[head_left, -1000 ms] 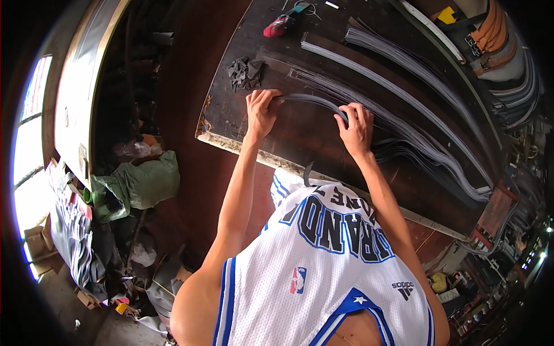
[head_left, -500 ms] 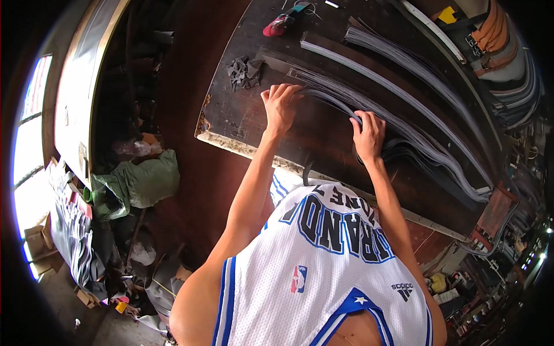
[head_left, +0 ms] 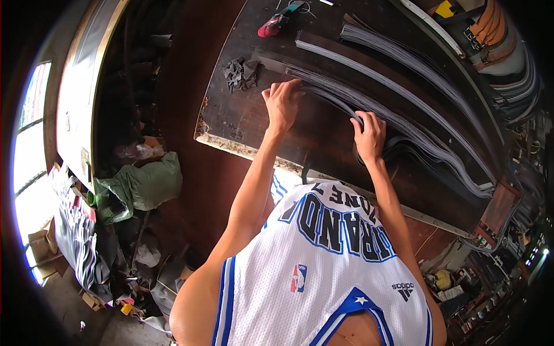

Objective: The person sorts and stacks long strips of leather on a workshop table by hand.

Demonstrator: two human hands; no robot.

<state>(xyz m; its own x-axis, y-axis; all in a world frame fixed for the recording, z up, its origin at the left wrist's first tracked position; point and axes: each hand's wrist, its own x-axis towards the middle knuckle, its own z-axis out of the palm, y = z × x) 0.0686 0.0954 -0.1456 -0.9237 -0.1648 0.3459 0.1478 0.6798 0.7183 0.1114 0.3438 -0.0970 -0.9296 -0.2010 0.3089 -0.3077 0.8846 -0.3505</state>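
Note:
A dark, narrow strip (head_left: 332,97), looking like belt material, bows between my two hands above the table. Its far end is pinched in the fingers of my left hand (head_left: 283,105). Lower down, my right hand (head_left: 369,135) closes its thumb and fingers round the same strip. Right beside it lies a long bundle of grey-edged strips (head_left: 398,130), running from near my left fingers to the lower right. Loose dark strips (head_left: 412,151) curl next to my right wrist. A pile of small dark scraps (head_left: 240,74) sits beyond my left hand.
Two more strip bundles, a middle one (head_left: 381,70) and a far one (head_left: 415,57), lie on the dark table (head_left: 329,135). A red-handled tool (head_left: 273,26) rests near the far edge. Brown belts (head_left: 489,29) are at the upper right; a green sack (head_left: 147,187) is at left.
The view has shifted slightly. Both hands keep their hold on the strip in nearly the same place.

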